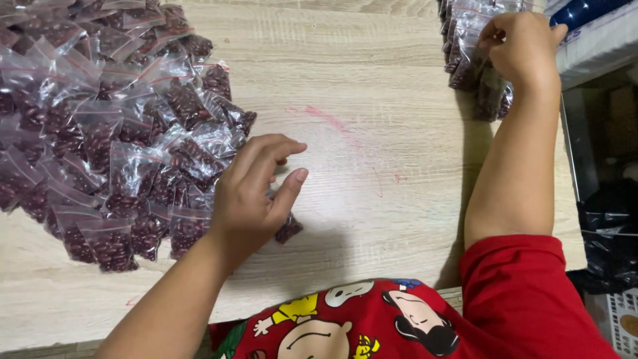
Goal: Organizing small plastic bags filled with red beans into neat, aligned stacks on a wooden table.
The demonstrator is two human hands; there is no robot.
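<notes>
Red cartoon-print shirt (pixel 412 326), short sleeves

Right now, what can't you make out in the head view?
- Left hand: a small bag of red beans pokes out under the palm; the palm hides whether it is gripped.
- Right hand: on the far stack of bags; its back hides the fingertips, grip unclear.
- Big pile of bags: cut off by the left and top edges.
- Dark things beside the table, right: too dim to identify.
</notes>
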